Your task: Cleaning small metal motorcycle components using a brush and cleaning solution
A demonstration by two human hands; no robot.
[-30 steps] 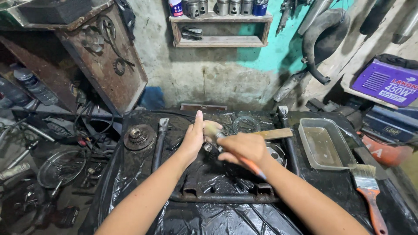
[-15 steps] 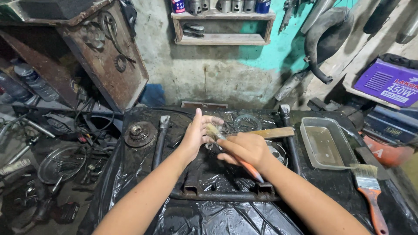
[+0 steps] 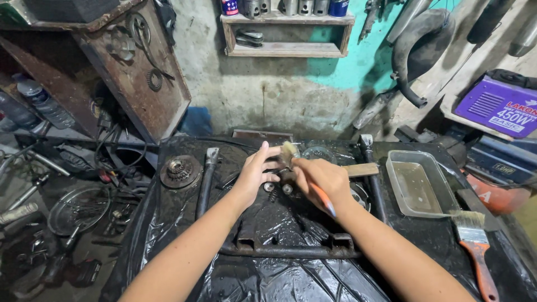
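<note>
Gripping a small paintbrush (image 3: 305, 173) in our right hand (image 3: 321, 179), fingers closed round its orange handle, bristles up by a small metal part (image 3: 278, 178) at the middle of the black plastic-covered bench (image 3: 168, 235). Our left hand (image 3: 254, 173) steadies that part, fingers half spread. Metal tray (image 3: 442, 190) and a second brush (image 3: 475, 246) lie to the right.
</note>
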